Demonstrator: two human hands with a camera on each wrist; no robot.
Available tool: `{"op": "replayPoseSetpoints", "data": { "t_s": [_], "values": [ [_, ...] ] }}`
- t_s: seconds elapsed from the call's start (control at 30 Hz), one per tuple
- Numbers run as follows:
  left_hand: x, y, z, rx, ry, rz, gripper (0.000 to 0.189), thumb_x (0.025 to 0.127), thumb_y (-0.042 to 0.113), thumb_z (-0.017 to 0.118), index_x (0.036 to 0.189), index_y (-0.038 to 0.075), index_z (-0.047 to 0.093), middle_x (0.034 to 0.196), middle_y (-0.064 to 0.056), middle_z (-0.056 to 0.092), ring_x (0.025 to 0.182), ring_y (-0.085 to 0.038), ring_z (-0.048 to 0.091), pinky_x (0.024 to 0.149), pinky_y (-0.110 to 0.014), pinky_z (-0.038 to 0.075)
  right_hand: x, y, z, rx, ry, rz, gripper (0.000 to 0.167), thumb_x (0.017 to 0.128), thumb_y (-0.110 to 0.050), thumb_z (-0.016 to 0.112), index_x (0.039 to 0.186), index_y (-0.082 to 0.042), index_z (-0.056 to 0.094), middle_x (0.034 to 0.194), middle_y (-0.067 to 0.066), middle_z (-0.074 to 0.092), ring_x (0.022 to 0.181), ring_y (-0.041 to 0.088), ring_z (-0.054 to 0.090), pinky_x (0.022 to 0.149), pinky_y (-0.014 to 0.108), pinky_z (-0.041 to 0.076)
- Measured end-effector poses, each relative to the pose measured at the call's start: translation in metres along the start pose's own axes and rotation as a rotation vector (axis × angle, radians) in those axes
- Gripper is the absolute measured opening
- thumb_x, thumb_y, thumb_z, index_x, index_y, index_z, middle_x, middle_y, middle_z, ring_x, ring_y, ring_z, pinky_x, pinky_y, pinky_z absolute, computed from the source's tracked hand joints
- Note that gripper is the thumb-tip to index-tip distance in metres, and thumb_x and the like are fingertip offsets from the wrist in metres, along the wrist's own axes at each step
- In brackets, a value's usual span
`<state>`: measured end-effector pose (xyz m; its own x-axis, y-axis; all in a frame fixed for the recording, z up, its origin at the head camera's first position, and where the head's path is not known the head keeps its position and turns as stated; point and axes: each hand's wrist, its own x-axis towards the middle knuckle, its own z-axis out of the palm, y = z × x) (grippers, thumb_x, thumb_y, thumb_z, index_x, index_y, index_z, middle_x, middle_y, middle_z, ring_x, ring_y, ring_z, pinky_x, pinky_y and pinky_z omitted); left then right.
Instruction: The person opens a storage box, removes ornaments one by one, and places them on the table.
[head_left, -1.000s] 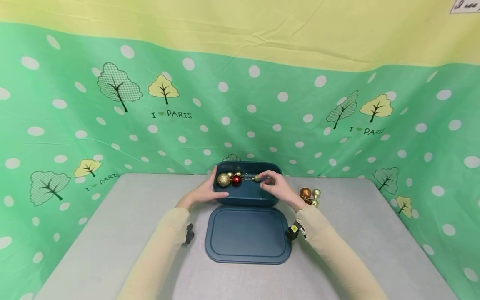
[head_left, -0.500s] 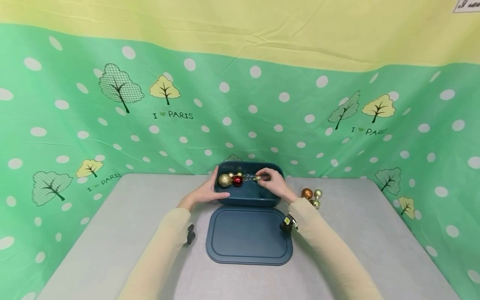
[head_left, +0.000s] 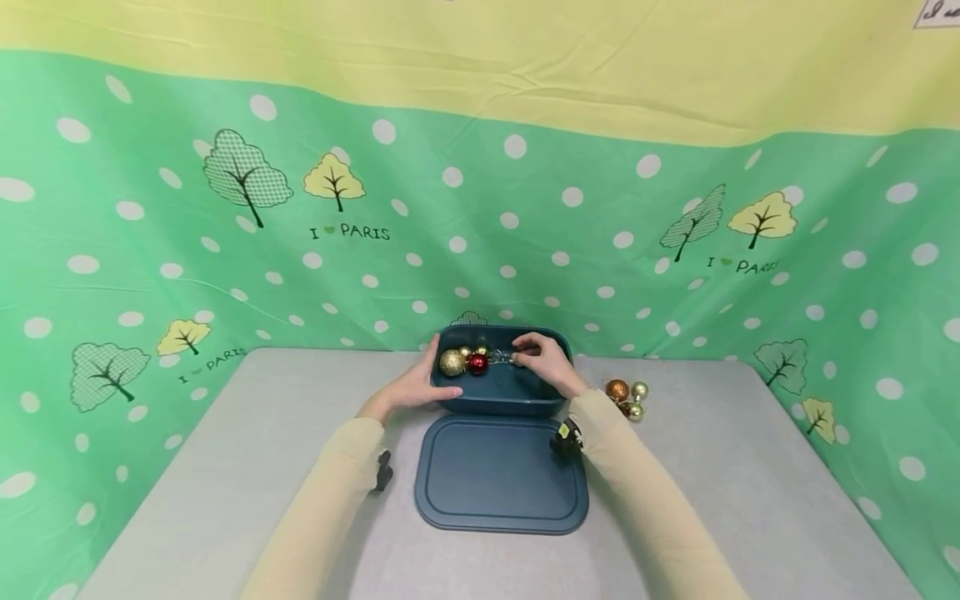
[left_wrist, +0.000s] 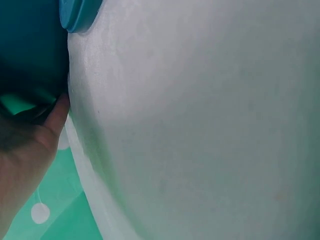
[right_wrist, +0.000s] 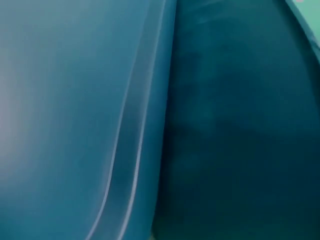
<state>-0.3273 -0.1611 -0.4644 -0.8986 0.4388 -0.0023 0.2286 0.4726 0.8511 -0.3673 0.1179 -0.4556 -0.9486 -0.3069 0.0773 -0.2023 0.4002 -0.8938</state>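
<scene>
A dark blue plastic box stands open at the back of the table. My left hand grips its left end, the thumb over the front rim and the fingers along the left side. In the left wrist view, part of the left hand lies against the box. Over the right half of the box, my right hand pinches a small gold bauble, partly hidden by the fingers. Inside at left lie a large glittery gold bauble, a red bauble and small gold ones.
The blue lid lies flat in front of the box, under the right wrist. Right of the box, a copper bauble and small light-gold baubles sit on the grey table. A patterned green curtain hangs close behind.
My right forearm has swung left and the right fingers have closed on the small gold bauble. The left hand keeps its hold on the box. The view has shifted slightly.
</scene>
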Motion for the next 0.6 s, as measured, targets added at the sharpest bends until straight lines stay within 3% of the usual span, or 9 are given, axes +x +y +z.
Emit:
{"op": "replayPoseSetpoints", "data": {
  "t_s": [0.1, 0.17, 0.37, 0.43, 0.6],
  "values": [
    [0.0, 0.0, -0.001, 0.006, -0.005, -0.013, 0.117, 0.085, 0.031, 0.075, 0.151, 0.003, -0.017, 0.156, -0.026, -0.009, 0.142, -0.043, 0.003, 0.114, -0.053, 0.009, 0.003, 0.002, 0.002, -0.021, 0.02, 0.01, 0.036, 0.093, -0.009, 0.064, 0.125, 0.005, 0.058, 0.123, 0.022, 0.058, 0.111, 0.034, 0.055, 0.092, 0.046, 0.047],
    [0.003, -0.009, 0.002, 0.026, 0.0, -0.011, 0.118, 0.084, 0.035, 0.075, 0.152, 0.006, -0.017, 0.157, -0.024, -0.01, 0.143, -0.042, 0.003, 0.114, -0.052, 0.009, 0.005, 0.004, 0.002, -0.042, 0.038, 0.012, 0.035, 0.092, -0.008, 0.064, 0.125, 0.005, 0.058, 0.122, 0.02, 0.058, 0.112, 0.034, 0.054, 0.093, 0.046, 0.046],
    [0.006, -0.009, 0.002, 0.014, 0.0, -0.002, 0.115, 0.085, 0.026, 0.074, 0.151, 0.004, -0.017, 0.157, -0.025, -0.01, 0.142, -0.043, 0.002, 0.114, -0.054, 0.009, 0.01, 0.009, 0.005, -0.105, 0.041, 0.041, 0.035, 0.092, -0.007, 0.064, 0.125, 0.003, 0.059, 0.121, 0.019, 0.059, 0.11, 0.033, 0.055, 0.091, 0.046, 0.047],
    [0.004, -0.005, 0.002, 0.001, -0.007, -0.002, 0.113, 0.086, 0.022, 0.074, 0.151, 0.002, -0.017, 0.156, -0.026, -0.011, 0.142, -0.044, 0.001, 0.113, -0.055, 0.008, 0.011, 0.009, 0.006, -0.121, 0.026, 0.056, 0.035, 0.092, -0.006, 0.065, 0.124, 0.003, 0.059, 0.119, 0.018, 0.059, 0.106, 0.032, 0.056, 0.089, 0.045, 0.048],
    [-0.008, 0.021, -0.004, -0.026, -0.036, -0.022, 0.11, 0.086, 0.017, 0.072, 0.149, -0.004, -0.016, 0.154, -0.03, -0.012, 0.141, -0.046, 0.001, 0.113, -0.055, 0.008, 0.012, 0.009, 0.008, -0.142, -0.031, 0.067, 0.034, 0.089, -0.006, 0.067, 0.121, 0.003, 0.062, 0.113, 0.018, 0.062, 0.097, 0.031, 0.06, 0.082, 0.043, 0.051]
  ]
}}
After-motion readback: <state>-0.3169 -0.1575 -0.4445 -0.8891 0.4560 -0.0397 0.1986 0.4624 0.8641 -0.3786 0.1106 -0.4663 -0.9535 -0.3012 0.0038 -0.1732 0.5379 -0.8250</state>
